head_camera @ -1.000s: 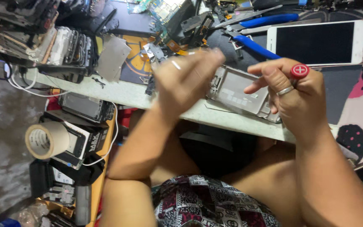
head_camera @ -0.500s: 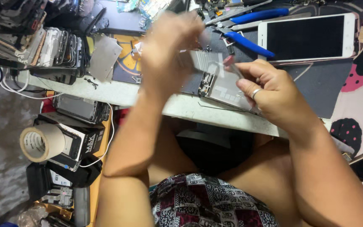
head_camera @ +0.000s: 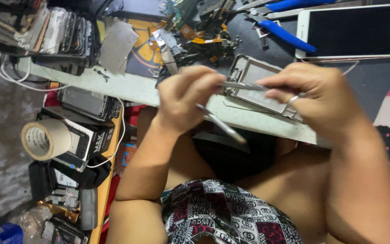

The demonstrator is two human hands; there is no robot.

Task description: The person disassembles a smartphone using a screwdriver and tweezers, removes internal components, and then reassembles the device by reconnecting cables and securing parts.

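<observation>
My left hand (head_camera: 188,97) is closed around a slim grey metal tool (head_camera: 224,126) whose shaft slants down toward my lap. A pair of thin tweezers (head_camera: 242,86) bridges the gap between my two hands. The left fingers hold one end. My right hand (head_camera: 314,97), with a ring on one finger, pinches the other end. Both hands hover just above an opened silver phone frame (head_camera: 251,72) that lies at the front edge of the workbench (head_camera: 127,86).
A white smartphone (head_camera: 353,31) lies face up at the back right, with blue-handled pliers (head_camera: 290,38) beside it. Small loose phone parts (head_camera: 195,27) are piled behind the frame. Stacked phone parts (head_camera: 46,27) and a metal plate (head_camera: 116,45) sit at the left. A tape roll (head_camera: 41,140) rests below the bench.
My left hand came down from over the bench toward the phone frame. My right hand no longer shows the red-capped tool and now pinches the tweezers.
</observation>
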